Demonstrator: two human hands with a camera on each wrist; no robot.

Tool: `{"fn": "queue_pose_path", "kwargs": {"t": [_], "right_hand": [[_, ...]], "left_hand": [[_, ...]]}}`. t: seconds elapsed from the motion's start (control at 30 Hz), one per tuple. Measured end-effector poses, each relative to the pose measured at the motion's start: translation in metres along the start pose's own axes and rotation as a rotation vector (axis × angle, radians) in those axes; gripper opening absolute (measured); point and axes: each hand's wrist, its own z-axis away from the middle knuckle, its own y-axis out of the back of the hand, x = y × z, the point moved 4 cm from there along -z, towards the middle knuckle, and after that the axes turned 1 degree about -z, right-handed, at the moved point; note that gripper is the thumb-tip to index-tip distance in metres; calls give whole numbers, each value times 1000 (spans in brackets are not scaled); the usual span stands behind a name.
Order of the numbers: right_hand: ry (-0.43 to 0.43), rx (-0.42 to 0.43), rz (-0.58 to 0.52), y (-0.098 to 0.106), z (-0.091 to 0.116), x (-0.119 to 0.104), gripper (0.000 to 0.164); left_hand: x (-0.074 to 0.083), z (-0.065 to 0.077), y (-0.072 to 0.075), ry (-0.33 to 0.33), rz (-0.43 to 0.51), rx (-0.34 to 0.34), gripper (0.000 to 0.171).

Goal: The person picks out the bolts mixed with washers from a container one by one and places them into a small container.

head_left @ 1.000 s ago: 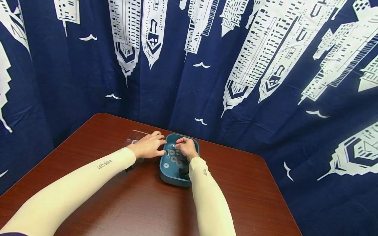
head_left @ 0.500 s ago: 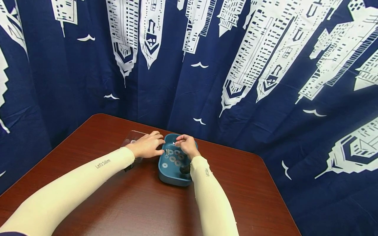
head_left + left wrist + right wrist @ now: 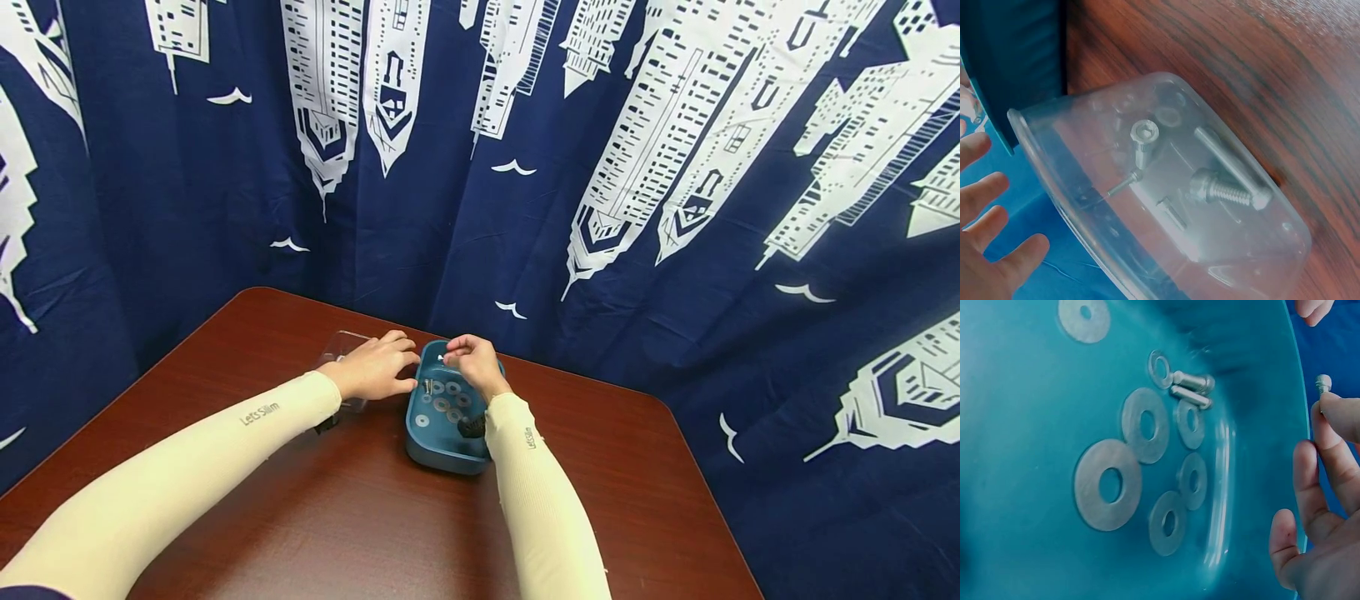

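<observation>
Between thumb and index finger my right hand (image 3: 480, 369) pinches a small socket-head screw (image 3: 1324, 383), its knurled head pointing up. That hand is over the far part of a blue bin (image 3: 442, 460). Flat metal washers (image 3: 1108, 484) of several sizes lie on the bin floor, with bolts (image 3: 1193, 381) at one side. My left hand (image 3: 372, 369) is at the bin's left rim, fingers spread and holding nothing. Beside it stands a clear plastic container (image 3: 1110, 103) with several loose screws and bolts inside, among them a thick bolt (image 3: 1219, 189) and an upright socket-head screw (image 3: 1145, 134).
A dark, rough-looking object (image 3: 471, 427) lies in the near right corner of the bin. Everything stands on a reddish-brown wooden table (image 3: 360, 517). Behind the far table edge hangs a blue curtain (image 3: 420, 250) with white building prints.
My right hand has risen slightly within the bin area, still pinching the small screw. The left hand stays almost where it was.
</observation>
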Motion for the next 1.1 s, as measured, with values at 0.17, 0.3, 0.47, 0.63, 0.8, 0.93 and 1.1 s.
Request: {"fn": "queue_pose_path", "kwargs": {"t": [0.17, 0.3, 0.47, 0.63, 0.8, 0.93, 1.1], "right_hand": [[29, -16, -2, -2, -1, -9, 22], [35, -33, -11, -5, -2, -14, 24], [55, -51, -34, -9, -4, -21, 22], [64, -76, -49, -14, -6, -28, 24], [68, -80, -56, -20, -6, -33, 17], [76, -83, -64, -25, -5, -39, 15], [75, -103, -59, -31, -7, -42, 16]], "left_hand": [[-3, 5, 5, 8, -1, 26, 48], [-8, 9, 9, 9, 1, 46, 49], [-17, 15, 13, 7, 8, 77, 50], [-26, 25, 18, 32, 19, 94, 50], [-37, 32, 21, 51, 25, 103, 49], [-44, 38, 26, 63, 30, 117, 47], [-54, 46, 29, 92, 21, 125, 49]]}}
